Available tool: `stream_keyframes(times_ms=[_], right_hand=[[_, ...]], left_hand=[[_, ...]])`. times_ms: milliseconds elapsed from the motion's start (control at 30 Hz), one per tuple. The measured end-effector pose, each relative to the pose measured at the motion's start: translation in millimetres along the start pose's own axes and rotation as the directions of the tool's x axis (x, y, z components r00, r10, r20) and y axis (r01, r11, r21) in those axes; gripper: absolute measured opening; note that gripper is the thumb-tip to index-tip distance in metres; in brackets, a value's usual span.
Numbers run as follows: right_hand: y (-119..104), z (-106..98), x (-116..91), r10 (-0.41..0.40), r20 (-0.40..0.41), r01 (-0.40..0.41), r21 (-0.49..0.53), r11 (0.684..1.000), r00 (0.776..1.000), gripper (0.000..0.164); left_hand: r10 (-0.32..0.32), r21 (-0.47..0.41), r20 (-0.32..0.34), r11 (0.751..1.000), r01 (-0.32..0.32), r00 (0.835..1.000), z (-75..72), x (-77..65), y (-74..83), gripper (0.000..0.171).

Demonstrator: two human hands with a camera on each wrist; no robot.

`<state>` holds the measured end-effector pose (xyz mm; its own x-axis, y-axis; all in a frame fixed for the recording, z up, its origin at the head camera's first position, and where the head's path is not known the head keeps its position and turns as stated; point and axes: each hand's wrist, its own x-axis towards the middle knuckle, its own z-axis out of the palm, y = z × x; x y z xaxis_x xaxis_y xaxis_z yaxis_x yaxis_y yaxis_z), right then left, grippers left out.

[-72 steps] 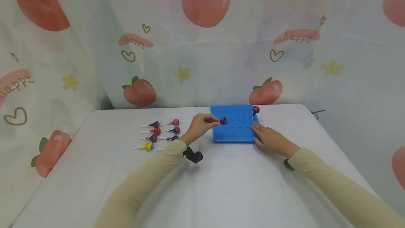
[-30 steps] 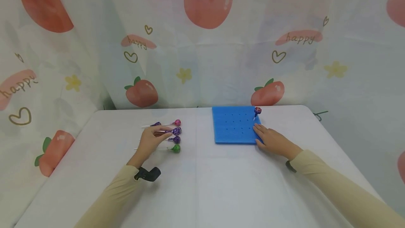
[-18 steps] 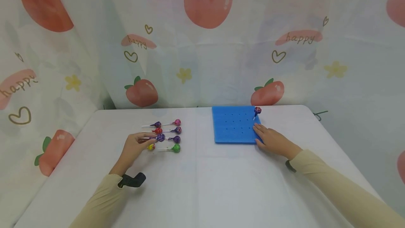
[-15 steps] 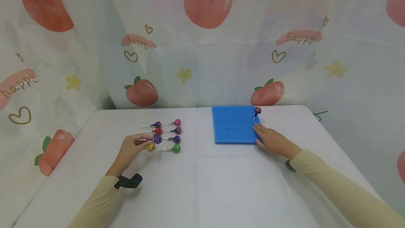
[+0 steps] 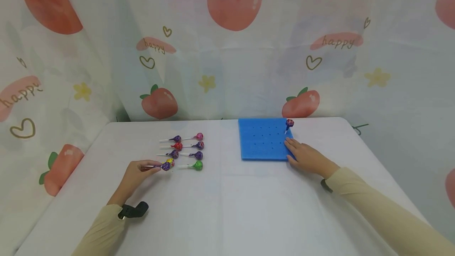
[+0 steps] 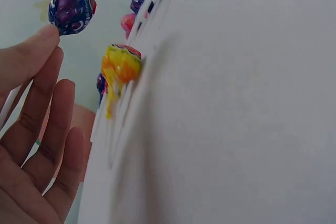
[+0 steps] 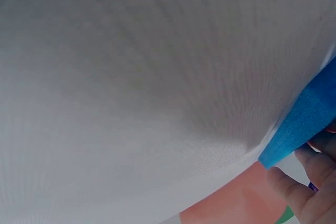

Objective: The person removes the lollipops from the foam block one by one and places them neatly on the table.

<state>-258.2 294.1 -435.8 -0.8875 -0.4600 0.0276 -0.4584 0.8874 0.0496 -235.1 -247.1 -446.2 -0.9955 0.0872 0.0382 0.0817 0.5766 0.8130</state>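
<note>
Between thumb and fingertips my left hand [image 5: 132, 177] pinches a purple-wrapped lollipop [image 6: 72, 9], its candy end pointing right. In the left wrist view this candy is raised off the table, beyond a yellow lollipop [image 6: 123, 64] that lies with its white stick toward me. The held candy partly overlaps the yellow one in the head view. My right hand [image 5: 306, 158] rests with extended fingers at the right edge of a blue foam board [image 5: 263, 154] dotted with small holes. One dark red-and-purple lollipop [image 5: 289, 123] stands upright at the board's back right corner.
Lollipops lie in two columns left of the board, including a green one [image 5: 198, 165], a red one [image 5: 177, 146], a pink one [image 5: 199, 136] and several purple ones. A fruit-printed curtain [image 5: 227, 78] hangs behind the white table [image 5: 234, 208].
My left hand has carried the purple lollipop from beside the blue board leftward over the other lollipops, then down toward the yellow one. My right hand has stayed at the board's edge.
</note>
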Motion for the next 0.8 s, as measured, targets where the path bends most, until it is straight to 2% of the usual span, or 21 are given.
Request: stream_keyframes(times_ms=[400, 800], right_hand=[[0, -1, 0, -0.003, 0.001, 0.003, 0.008, 1.0, 1.0, 0.056], [-1, -2, 0, 0.01, 0.02, -0.01, 0.012, 1.0, 1.0, 0.056]], left_hand=[[-0.022, 0.1, 0.041, 0.995, 0.018, 0.999, 1.4, 1.1, -17.5, 0.028], [0.016, 0.176, 0.079, 0.984, -0.03, 0.997, 6.4, 3.6, -18.3, 0.019]])
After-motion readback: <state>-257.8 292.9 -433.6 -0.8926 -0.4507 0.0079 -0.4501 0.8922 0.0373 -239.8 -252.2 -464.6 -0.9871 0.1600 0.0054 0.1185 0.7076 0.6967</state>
